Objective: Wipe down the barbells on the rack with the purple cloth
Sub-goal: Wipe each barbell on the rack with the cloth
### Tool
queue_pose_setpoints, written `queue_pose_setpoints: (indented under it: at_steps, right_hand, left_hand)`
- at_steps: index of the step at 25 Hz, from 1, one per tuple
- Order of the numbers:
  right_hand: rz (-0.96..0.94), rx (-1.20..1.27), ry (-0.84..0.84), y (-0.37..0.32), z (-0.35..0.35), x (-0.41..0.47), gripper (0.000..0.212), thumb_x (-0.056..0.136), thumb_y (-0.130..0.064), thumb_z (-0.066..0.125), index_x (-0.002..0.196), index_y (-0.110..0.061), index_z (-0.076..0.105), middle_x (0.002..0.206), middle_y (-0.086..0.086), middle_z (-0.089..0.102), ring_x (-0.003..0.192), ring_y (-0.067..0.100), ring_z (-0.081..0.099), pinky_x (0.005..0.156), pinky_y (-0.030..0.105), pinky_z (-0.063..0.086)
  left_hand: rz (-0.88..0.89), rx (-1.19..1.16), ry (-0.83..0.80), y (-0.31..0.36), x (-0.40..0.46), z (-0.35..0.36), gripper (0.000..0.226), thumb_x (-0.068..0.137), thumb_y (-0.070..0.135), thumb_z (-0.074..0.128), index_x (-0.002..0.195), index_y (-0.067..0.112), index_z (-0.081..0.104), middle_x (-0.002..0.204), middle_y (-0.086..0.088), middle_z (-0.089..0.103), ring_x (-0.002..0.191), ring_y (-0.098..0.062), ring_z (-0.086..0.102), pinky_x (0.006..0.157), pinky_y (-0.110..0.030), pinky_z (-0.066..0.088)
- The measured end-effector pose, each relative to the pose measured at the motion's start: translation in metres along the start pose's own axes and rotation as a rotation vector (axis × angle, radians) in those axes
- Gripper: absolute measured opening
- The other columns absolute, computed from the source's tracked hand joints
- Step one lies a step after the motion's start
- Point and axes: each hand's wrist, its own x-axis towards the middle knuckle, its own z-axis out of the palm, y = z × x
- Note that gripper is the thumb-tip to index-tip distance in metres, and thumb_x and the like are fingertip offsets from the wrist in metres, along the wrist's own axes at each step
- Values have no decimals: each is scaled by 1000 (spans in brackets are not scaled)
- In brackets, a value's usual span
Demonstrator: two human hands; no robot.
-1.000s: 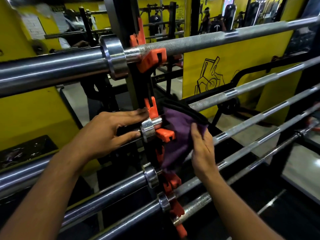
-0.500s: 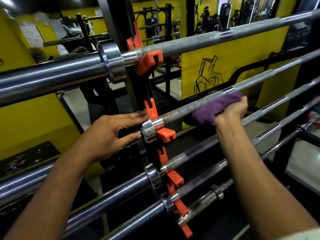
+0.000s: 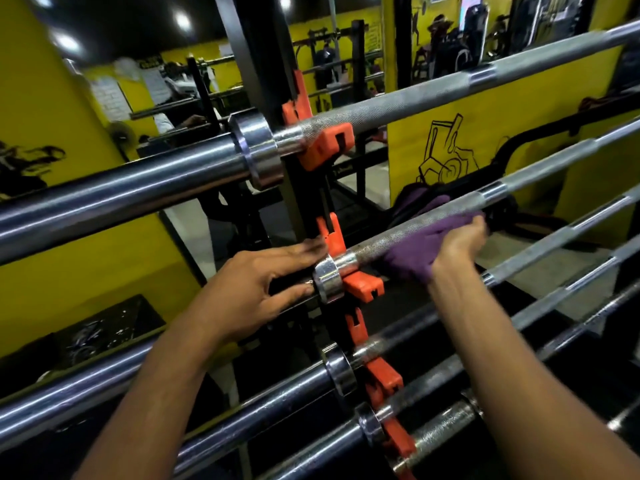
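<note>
Mid-wipe: right hand [image 3: 459, 242] grips cloth [image 3: 414, 252] round second bar [image 3: 388, 237]; left hand [image 3: 258, 289] open, steadying collar [image 3: 327, 277]. Next, likely: slide cloth along shaft.

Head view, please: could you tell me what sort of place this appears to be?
Most likely a gym. Several steel barbells lie across a rack on orange holders, and exercise machines stand behind the yellow walls. The right hand holds a purple cloth against one bar.

Dim overall, lit by round ceiling lights [image 3: 182, 19] blown out to glare; bright streaks along chrome barbells [image 3: 121, 188]; wide-angle bending at edges; slightly soft, smeared detail
</note>
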Motion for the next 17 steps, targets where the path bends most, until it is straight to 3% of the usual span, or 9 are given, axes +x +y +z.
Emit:
queue_pose_setpoints:
  at_steps: [3, 6, 7, 9, 11, 12, 14, 17]
  right_hand:
    - [-5, 36, -41, -30, 0, 7, 47, 107, -45, 29, 91, -18, 64, 67, -7, 72, 77, 13, 65, 59, 16, 48]
    - [60, -5, -47, -5, -1, -25, 47, 108, -47, 28, 97, -16, 61, 92, -2, 68, 95, 15, 68, 54, 14, 46]
    - [100, -42, -64, 11, -5, -40, 46, 108, -47, 29, 93, -15, 60, 94, -2, 66, 92, 12, 69, 54, 13, 47]
    - [132, -130, -99, 34, -13, -70, 43, 108, -43, 35, 84, -15, 57, 83, -3, 63, 59, -1, 67, 46, 11, 45]
    - [86, -233, -137, 35, -22, -79, 42, 107, -40, 40, 80, -13, 59, 77, -3, 62, 44, -5, 60, 45, 10, 45]
    - [48, -285, -121, 25, -24, -75, 41, 107, -40, 42, 84, -11, 62, 78, -3, 63, 49, -4, 62, 49, 11, 46]
    - [-35, -313, -58, -2, -19, -53, 40, 107, -40, 40, 101, -9, 65, 88, -2, 64, 76, 7, 65, 57, 13, 48]
    - [-78, -107, 38, -24, -11, -21, 36, 109, -41, 36, 95, -16, 58, 89, -3, 66, 97, 18, 66, 56, 18, 53]
  left_hand:
    - [1, 2, 0, 0, 1, 0, 58, 90, 34, 70, 143, 44, 47, 148, 23, 45, 137, 3, 42, 110, -40, 45]
    - [-6, 12, 0, -1, 1, 1, 57, 91, 36, 69, 142, 43, 47, 148, 23, 45, 137, 2, 43, 109, -42, 47]
    - [-4, 5, 0, -2, 1, 1, 56, 91, 36, 69, 142, 43, 48, 148, 23, 46, 137, 3, 43, 110, -43, 46]
    - [-1, -6, 1, -1, 1, 1, 57, 90, 37, 69, 142, 45, 48, 147, 26, 45, 137, 6, 41, 111, -42, 45]
    - [3, -10, 13, -1, 1, 1, 58, 90, 38, 69, 142, 48, 46, 146, 29, 45, 136, 8, 41, 111, -42, 45]
    - [1, -13, 14, -1, 1, 1, 59, 89, 39, 69, 142, 49, 44, 146, 30, 45, 136, 8, 41, 111, -42, 45]
    - [-11, -19, 2, -1, 0, 0, 59, 90, 40, 68, 142, 52, 42, 147, 29, 44, 137, 6, 41, 111, -44, 44]
    - [-21, -30, -6, -1, 1, 2, 59, 91, 39, 68, 142, 52, 42, 149, 27, 43, 138, 5, 40, 111, -45, 44]
